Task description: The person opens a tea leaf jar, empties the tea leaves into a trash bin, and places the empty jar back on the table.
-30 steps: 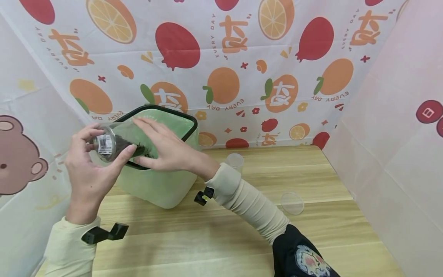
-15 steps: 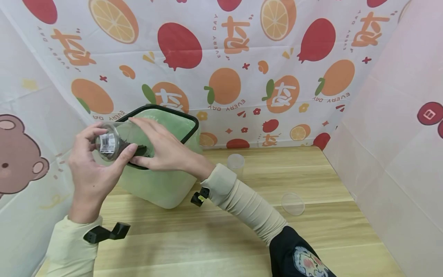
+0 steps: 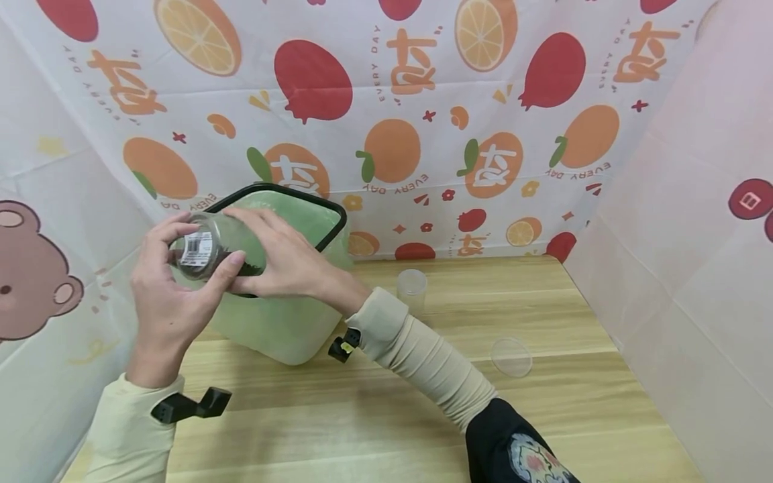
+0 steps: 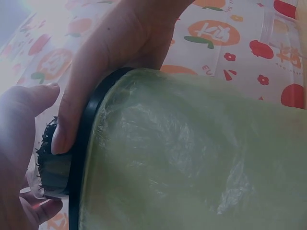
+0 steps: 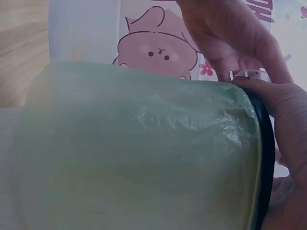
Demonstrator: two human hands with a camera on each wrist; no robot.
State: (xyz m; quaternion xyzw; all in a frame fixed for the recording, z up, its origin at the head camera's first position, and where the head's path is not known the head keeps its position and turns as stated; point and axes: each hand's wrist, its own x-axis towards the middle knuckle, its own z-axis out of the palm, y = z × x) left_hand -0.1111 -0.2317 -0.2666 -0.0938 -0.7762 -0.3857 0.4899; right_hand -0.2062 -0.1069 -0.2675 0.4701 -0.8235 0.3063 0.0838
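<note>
My left hand grips the labelled bottom end of 1 clear jar, thumb below, fingers above. My right hand holds the jar's other end between thumb and fingers; how hard, I can't tell. The jar lies on its side between my 2 hands, above the near-left edge of the bin, with dark bits inside. To pour well, I think I should raise the bottom end, hold the mouth inside the black rim and leave my right fingers clear of the opening. Right of my grip are 1 cup and 1 lid.
</note>
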